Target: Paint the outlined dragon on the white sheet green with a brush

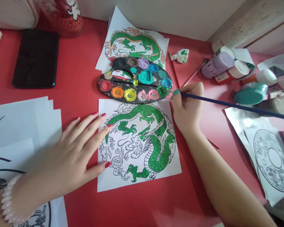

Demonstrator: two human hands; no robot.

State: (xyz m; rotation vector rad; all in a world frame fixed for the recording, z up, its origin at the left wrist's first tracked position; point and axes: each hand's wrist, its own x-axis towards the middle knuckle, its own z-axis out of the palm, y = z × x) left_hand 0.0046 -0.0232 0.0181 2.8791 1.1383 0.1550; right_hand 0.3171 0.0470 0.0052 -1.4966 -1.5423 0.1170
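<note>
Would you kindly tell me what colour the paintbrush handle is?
The paintbrush handle is dark blue, as the head view shows best.

Lays the left hand [71,154] palm down at left of centre, with left fingers [96,138] long and slightly parted, aimed up and right, and the left thumb [96,172] set well apart below. Shows red nails [108,164] there, and the left wrist [27,195] at lower left. Slants the bare right forearm [222,176] up from lower right to the right hand [188,108], right of centre, bent in a pinch behind a teal thumbnail [176,92], with much of the grip hidden.
</note>
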